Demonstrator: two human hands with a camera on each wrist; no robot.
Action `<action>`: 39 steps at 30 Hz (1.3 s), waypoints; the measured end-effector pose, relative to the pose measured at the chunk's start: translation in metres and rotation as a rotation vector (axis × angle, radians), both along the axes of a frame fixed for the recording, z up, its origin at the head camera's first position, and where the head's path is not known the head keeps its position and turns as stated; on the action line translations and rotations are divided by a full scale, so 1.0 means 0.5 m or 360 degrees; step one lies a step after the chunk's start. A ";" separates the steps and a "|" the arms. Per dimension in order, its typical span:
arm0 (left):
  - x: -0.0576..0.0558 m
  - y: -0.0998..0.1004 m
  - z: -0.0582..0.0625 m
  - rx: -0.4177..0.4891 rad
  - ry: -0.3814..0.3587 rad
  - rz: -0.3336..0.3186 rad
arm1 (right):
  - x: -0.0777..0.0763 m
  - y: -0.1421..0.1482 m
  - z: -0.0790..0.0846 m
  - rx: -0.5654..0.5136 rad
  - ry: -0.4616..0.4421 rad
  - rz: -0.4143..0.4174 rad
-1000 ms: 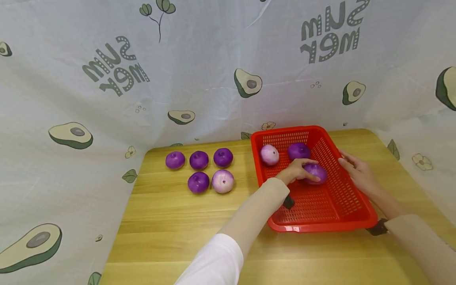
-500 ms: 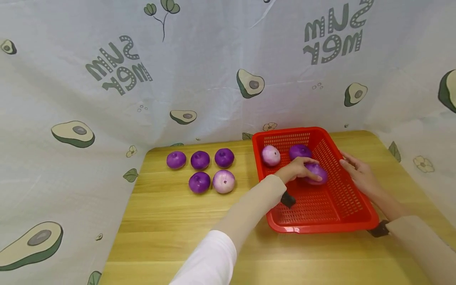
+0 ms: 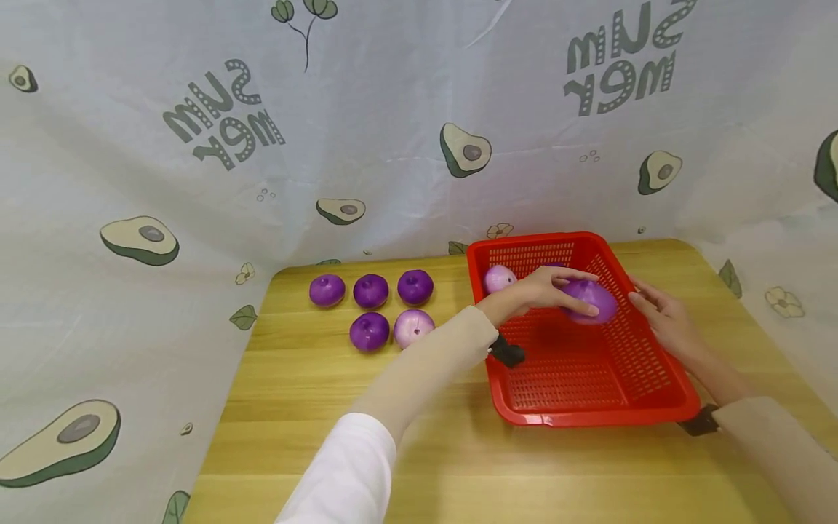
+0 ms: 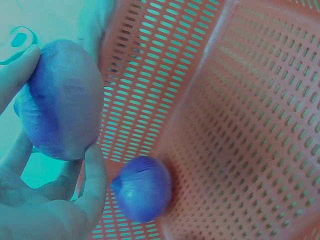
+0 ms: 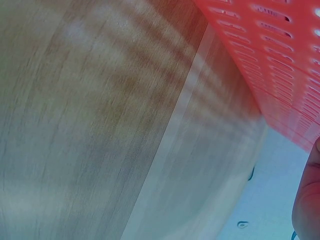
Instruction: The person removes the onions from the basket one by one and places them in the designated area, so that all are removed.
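Note:
My left hand (image 3: 546, 289) grips a purple onion (image 3: 592, 302) above the floor of the red plastic basket (image 3: 589, 418). In the left wrist view, thumb and fingers hold this onion (image 4: 70, 100) from opposite sides. A second purple onion (image 4: 142, 190) lies lower down in the basket, mostly covered by my hand in the head view. A pale pink onion (image 3: 499, 279) sits at the basket's back left, partly hidden by the arm. My right hand (image 3: 668, 320) holds the basket's right rim; only a bit of it shows at the edge of the right wrist view.
Left of the basket, several onions stand in two rows on the wooden table (image 3: 294, 407): purple ones such as the near-left onion (image 3: 369, 332), and one pale onion (image 3: 412, 326) partly behind my left sleeve. A printed cloth (image 3: 393, 109) hangs behind the table.
My left hand has lifted the purple onion up from the basket floor and slightly right. The right hand stays on the rim. The head view has shifted a little.

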State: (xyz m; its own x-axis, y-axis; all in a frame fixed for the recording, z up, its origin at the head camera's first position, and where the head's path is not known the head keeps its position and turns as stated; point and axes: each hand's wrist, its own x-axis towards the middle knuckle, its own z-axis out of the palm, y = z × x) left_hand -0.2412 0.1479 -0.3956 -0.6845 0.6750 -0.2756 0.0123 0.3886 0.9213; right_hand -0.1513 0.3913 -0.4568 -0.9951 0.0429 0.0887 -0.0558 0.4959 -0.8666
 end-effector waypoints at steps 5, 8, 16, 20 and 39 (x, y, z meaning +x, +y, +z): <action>-0.007 -0.036 0.018 0.0082 0.0020 -0.0019 | 0.000 0.002 0.000 -0.0024 -0.0005 0.0007; -0.011 -0.057 0.025 0.0144 0.0022 -0.0035 | 0.001 0.002 0.000 -0.0032 -0.0002 0.0013; -0.025 -0.117 0.038 0.0218 0.0087 -0.0027 | 0.002 0.000 0.001 0.0082 0.0035 0.0009; -0.028 -0.154 0.044 0.0250 0.0101 -0.0021 | 0.004 -0.003 0.002 0.0103 0.0031 0.0013; -0.049 -0.353 0.061 0.0262 0.0174 0.0151 | 0.003 0.001 -0.004 0.0035 0.0036 0.0032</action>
